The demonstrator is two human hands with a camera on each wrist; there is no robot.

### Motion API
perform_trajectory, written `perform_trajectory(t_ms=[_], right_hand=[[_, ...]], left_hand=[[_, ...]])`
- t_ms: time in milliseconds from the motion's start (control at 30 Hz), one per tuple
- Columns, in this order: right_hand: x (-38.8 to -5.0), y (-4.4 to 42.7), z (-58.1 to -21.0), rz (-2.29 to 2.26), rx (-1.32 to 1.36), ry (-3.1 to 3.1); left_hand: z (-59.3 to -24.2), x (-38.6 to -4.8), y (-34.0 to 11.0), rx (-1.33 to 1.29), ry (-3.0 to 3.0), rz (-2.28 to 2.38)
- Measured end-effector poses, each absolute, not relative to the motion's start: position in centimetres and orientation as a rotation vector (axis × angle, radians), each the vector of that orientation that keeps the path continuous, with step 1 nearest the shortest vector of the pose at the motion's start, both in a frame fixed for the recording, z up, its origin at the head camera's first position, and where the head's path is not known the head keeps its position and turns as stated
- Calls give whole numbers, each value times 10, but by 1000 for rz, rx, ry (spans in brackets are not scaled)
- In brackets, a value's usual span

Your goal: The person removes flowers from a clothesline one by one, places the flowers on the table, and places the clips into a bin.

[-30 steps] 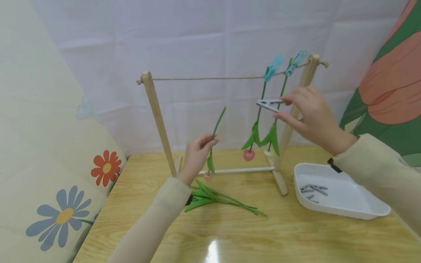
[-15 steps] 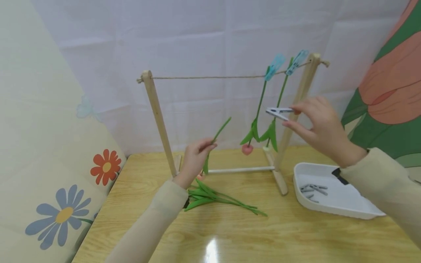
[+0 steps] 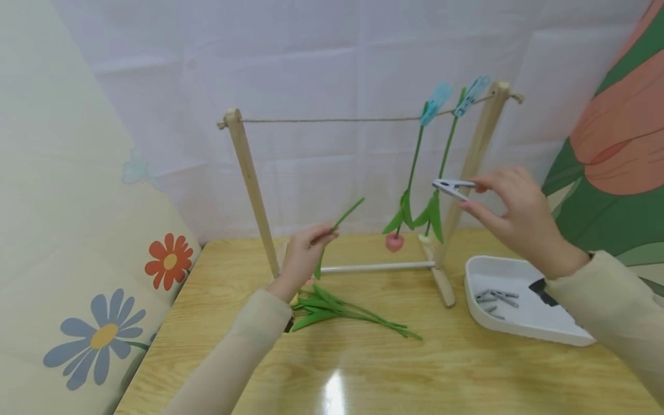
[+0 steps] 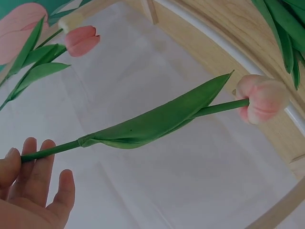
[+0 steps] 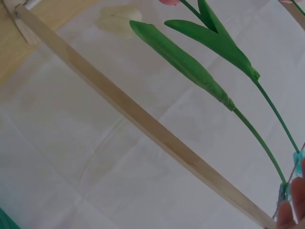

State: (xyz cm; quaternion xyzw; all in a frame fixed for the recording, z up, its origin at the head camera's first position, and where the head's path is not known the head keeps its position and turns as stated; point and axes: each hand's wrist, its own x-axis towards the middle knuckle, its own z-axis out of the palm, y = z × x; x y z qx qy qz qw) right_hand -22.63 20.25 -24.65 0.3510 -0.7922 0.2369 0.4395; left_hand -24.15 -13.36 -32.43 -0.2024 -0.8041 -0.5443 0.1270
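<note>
L hand [image 3: 303, 248] pinches a tulip [image 4: 147, 125] by its stem; the bloom hangs low & the stem tip pts btwn 1 & 2 o'clock, well under the rope [image 3: 332, 120]. R hand [image 3: 519, 213], near 3 o'clock from L hand, pinches a gray clip [image 3: 452, 188] by its legs, nip end facing 9 o'clock. Blue clips [image 3: 437, 102] hold a pink tulip [image 3: 404, 210] & a white tulip [image 3: 434, 216] by the rope's 3 o'clock end. A tulip pile [image 3: 337, 309] lies on the table [image 3: 394, 374], 5 o'clock from L hand; a tray [image 3: 524, 332] w/ spare clips [image 3: 498, 297] sits at 6 o'clock from R hand.

To do it well, I'd turn the stem tip to 12 o'clock & lay it on the rope, a bit to 9 o'clock of the blue clips, so leaves don't bump. Squeeze the legs, slip the nip over rope + stem, ease off slow. L hand should hang on till the clip bites, or the tulip may drop.
</note>
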Motion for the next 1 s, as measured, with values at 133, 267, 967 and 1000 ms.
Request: perform_trajectory(t_ms=[133, 267, 967, 1000], right_hand=[[-224, 205, -252, 628, 854, -1980], [-221, 209, -257, 673, 825, -1994], [-207, 229, -278, 696, 705, -2042], [-206, 230, -279, 701, 701, -2040]], left_hand=[[-325, -240, -137, -572, -2346, -1573], [-327, -239, -141, -590, -2353, -1522], [-336, -236, -148, -668, -2397, -1285], [-336, -236, -148, -680, -2400, -1264]])
